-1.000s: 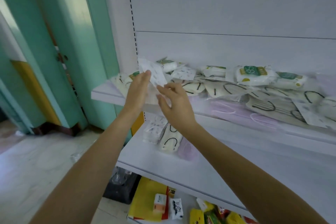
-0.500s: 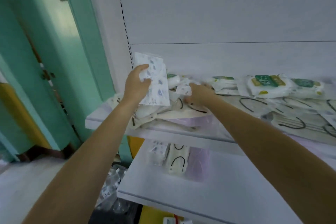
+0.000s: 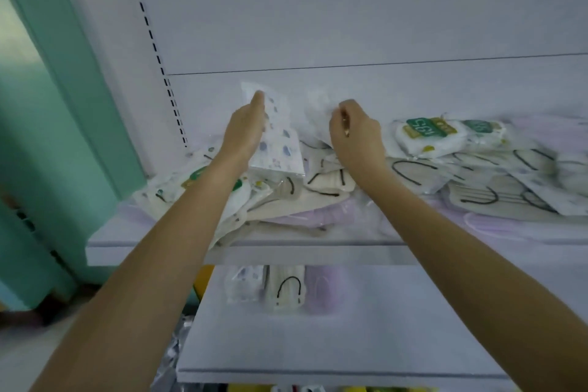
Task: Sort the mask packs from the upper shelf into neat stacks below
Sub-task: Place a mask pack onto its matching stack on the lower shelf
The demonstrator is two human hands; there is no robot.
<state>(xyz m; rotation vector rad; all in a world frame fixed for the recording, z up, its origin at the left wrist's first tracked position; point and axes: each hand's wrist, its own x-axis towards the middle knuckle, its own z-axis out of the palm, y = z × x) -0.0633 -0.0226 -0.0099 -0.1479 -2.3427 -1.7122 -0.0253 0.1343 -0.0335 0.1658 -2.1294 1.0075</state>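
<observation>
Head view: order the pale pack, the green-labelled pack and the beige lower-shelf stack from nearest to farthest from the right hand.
1. The pale pack: pinched in the right hand, at its fingertips.
2. The green-labelled pack: on the upper shelf, to its right.
3. The beige stack: on the lower shelf, below and left.

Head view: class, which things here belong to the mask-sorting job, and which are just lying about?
Job: left hand holding the patterned pack; right hand pinching a pale pack; jumbled pile on the upper shelf; three stacks on the lower shelf.
Lying about: teal door frame; plastic bag; yellow item.
</observation>
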